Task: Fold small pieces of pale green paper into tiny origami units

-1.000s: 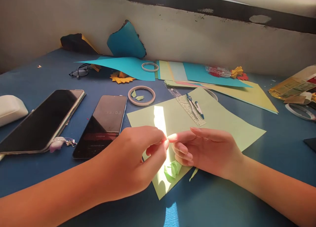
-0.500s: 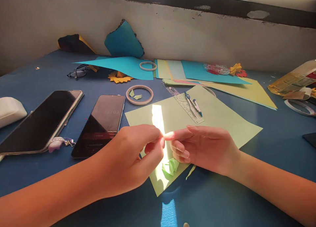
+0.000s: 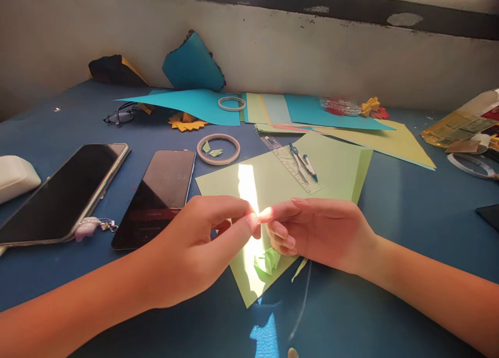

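Observation:
My left hand (image 3: 210,249) is closed in a pinch, its thumb and forefinger meeting at the tip of my right forefinger. Whatever lies between those fingertips is too small and too brightly lit to make out. Palm turned upward, my right hand (image 3: 323,233) has its forefinger stretched out and the lower fingers loosely bent, holding nothing visible. Beneath both hands lies a pale green paper sheet (image 3: 268,184), its right side bent up. A small folded green paper piece (image 3: 267,261) rests on it in the sunlight, near a thin green paper strip (image 3: 299,269).
A clear ruler (image 3: 286,160) and a compass (image 3: 298,163) lie on the sheet. Left are two phones (image 3: 70,191) (image 3: 156,197); a tape roll (image 3: 218,161) holds green scraps. Blue paper (image 3: 187,106), yellow paper (image 3: 405,145) and a bottle (image 3: 460,119) lie behind.
The green sheet's right corner has bent up. A thin pale strand now shows below my right hand. My left thumb has straightened slightly while the fingertips stay together.

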Available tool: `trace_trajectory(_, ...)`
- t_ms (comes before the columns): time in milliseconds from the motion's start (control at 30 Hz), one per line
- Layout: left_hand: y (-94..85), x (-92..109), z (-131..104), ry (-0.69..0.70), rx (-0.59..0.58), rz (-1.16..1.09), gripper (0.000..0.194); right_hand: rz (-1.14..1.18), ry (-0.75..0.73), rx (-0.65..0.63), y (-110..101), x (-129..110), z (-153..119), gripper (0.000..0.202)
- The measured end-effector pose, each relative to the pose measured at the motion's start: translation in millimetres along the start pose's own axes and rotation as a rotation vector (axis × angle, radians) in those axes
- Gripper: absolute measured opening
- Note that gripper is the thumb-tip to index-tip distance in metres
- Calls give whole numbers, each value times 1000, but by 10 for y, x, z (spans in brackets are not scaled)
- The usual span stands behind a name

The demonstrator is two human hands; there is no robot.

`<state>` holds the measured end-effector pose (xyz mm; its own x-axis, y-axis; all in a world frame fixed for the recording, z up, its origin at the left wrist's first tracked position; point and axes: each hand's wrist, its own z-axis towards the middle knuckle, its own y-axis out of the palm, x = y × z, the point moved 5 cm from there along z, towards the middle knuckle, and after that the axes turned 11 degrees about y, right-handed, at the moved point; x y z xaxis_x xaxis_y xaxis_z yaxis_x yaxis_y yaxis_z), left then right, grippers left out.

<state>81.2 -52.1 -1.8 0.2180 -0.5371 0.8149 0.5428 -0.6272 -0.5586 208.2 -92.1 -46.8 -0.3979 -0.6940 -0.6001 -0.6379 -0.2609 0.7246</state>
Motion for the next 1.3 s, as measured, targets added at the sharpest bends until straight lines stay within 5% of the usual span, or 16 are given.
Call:
trace_trajectory(300, 23, -25, 1, -109, -20, -77, 31, -29, -24, -89, -5, -15, 4, 33)
trace_trajectory(533, -38, -75, 19, -43, 73, 243, 24, -181, -104, -16, 16, -67, -3, 28)
trace_trajectory(633, -94, -85, 23, 2, 114, 539, 34, -563, -299, 156, 79, -193, -132, 22)
trace_trajectory(733, -119, -94, 15, 3, 118, 713, 29, -1216, -517, 417, 212, -321, -334, 36)
trace_trajectory(867, -95, -13, -20, 140, 143, 722, 20, -1610, -500, 397, 305, -310, -449, 52)
trace_trajectory(1033, 124, 216, -116, 631, -38, 669, 13, -1635, -359, 419, 200, -269, -420, 53)
trace_trajectory(1167, 261, 162, -108, 647, -210, 699, 17, -1557, -484, 496, 167, -314, -405, 42)
trace_trajectory(1300, 241, 122, -88, 636, -100, 600, 17, -1469, -531, 505, 171, -315, -384, 44)
